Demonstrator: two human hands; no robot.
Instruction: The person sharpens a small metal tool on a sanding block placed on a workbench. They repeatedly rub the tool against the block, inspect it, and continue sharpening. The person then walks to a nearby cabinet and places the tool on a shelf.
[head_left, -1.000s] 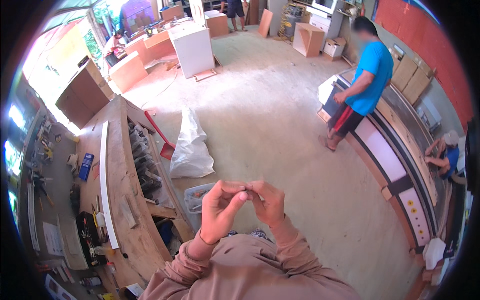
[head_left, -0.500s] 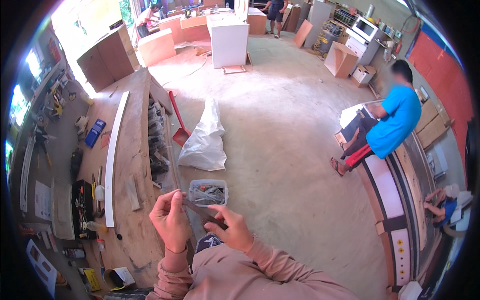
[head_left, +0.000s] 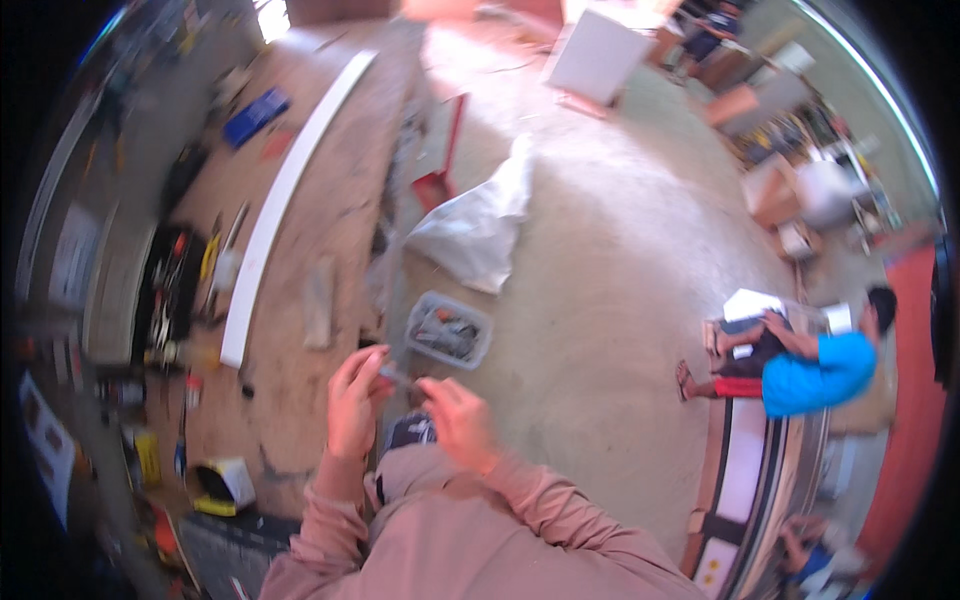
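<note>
Closer together than half a second earlier, left hand (head_left: 355, 408) and right hand (head_left: 464, 424) appear to pinch a blurred thin strip (head_left: 398, 376) between their fingertips, long axis crosswise, left end slightly farther forward; left hand lies nearer the workbench (head_left: 290, 400).

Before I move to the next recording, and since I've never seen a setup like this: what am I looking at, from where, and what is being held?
There is no robot: these are a person's bare left hand and right hand. The view looks down from a fisheye camera on their head, so straight edges bend. The left fingertips seem to pinch a thin greyish object; the right fingertips are near its other end, but blur hides its identity and whether they grip it. On the wooden bench lie a long white strip and a blue packet. A plastic tub stands on the floor.
</note>
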